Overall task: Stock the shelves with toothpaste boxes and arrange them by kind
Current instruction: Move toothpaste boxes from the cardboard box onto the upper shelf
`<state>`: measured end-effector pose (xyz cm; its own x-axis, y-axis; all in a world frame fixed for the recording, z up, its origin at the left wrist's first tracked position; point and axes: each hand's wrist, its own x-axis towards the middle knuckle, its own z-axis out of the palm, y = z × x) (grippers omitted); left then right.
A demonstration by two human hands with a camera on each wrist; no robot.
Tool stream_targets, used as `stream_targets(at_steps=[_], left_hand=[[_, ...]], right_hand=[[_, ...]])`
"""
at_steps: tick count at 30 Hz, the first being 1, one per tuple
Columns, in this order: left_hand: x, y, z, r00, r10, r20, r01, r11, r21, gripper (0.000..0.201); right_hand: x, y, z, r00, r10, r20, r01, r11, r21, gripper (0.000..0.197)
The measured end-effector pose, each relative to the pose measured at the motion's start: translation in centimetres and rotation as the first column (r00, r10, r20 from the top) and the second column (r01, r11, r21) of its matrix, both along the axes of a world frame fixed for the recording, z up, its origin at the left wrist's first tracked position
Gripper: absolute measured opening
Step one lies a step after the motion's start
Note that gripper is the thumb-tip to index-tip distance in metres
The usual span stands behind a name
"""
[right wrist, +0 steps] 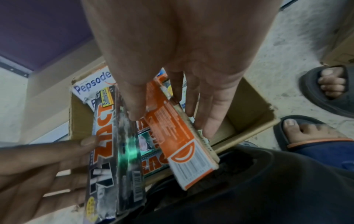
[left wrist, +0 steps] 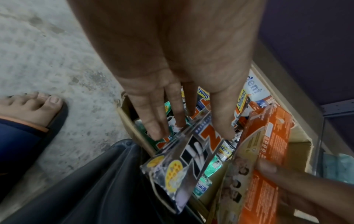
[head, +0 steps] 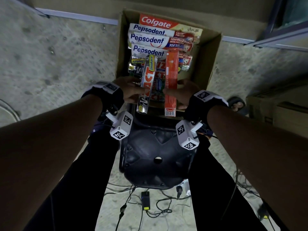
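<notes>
Dim, soft light; blurred, edge-warped wrist views.

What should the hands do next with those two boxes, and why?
Probably lift both clear of the carton: the left hand grips a silver Zact box, the right hand an orange box, different kinds, both above the carton.

Bare cardboard floor shows along the right side of the open brown cardboard carton (head: 211,64), while stacked toothpaste boxes (head: 148,39) crowd its left and far end.
</notes>
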<state>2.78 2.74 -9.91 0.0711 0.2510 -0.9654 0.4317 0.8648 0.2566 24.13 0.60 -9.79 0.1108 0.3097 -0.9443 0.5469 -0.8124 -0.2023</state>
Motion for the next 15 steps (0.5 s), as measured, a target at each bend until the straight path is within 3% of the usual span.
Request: stream_targets(at_steps=[3,5,7,11,15], left_hand=[[0.1,-0.2,-0.4,1.000,-0.024,-0.012,0.024,0.999,0.023,0.064],[0.1,-0.5,-0.5,0.999,-0.043,-0.014,0.044,0.999,0.020,0.049],[0.1,-0.9,-0.3,0.999,-0.046,-0.006,0.046,0.999,0.010,0.037],[0.1,-1.2,0.1,1.000,-0.002,0.003,0.002,0.999,0.036,0.034],[0.0,-1.4,1.5,0.997,0.052,0.055,-0.054,0.998,0.043,0.045]], right_hand=[[-0.6,0.3,-0.1,0.999,0.025,-0.028,-0.024,0.999,0.048,0.044],[-0.8,0.4,-0.2,0.998,0.057,-0.032,-0.055,0.995,0.077,0.022],[-0.7,0.4,-0.4,0.996,0.088,-0.023,-0.086,0.993,0.081,0.021],[-0.4,0.3,0.0,0.990,0.139,0.001,-0.139,0.986,0.092,0.038],[-0.3,-0.1,1.3,0.998,-0.025,-0.049,0.027,0.999,0.036,0.019]])
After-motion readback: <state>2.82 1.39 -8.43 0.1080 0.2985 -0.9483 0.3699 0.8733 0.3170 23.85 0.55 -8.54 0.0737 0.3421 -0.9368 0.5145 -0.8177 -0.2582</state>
